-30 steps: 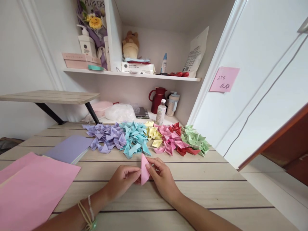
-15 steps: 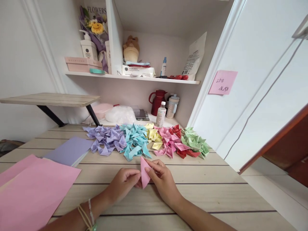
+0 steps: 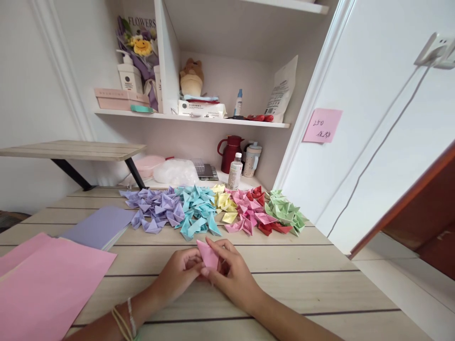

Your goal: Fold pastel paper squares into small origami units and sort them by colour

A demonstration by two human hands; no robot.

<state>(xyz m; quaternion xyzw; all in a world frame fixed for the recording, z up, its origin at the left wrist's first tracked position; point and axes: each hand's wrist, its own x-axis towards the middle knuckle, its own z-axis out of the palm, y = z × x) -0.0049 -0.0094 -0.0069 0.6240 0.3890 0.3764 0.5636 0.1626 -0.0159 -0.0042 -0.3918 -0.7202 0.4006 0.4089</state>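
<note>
Between my two hands is a small folded piece of pink paper (image 3: 208, 255), held just above the wooden table (image 3: 284, 293). My left hand (image 3: 183, 270) grips its left and lower edge, thumb in front. My right hand (image 3: 231, 270) pinches it from the right, with a finger at the top and the thumb at the lower corner. Fingers partly cover the paper. Beyond my hands lie folded paper boats in colour groups: purple (image 3: 158, 206), blue (image 3: 197, 208), yellow (image 3: 223, 199), pink (image 3: 249, 210), red (image 3: 273, 228) and green (image 3: 284, 211).
Large pink sheets (image 3: 53, 279) and a purple paper stack (image 3: 97, 225) lie at the left. A raised wooden stand (image 3: 74, 148) is at the back left. A bottle (image 3: 235, 171) and a red jug (image 3: 231, 154) stand behind the boats, below a loaded shelf (image 3: 159, 117).
The pink paper has turned from a narrow upright shape to a diamond-like face. My right fingers have shifted around it and both hands are closer together. The view has tilted slightly.
</note>
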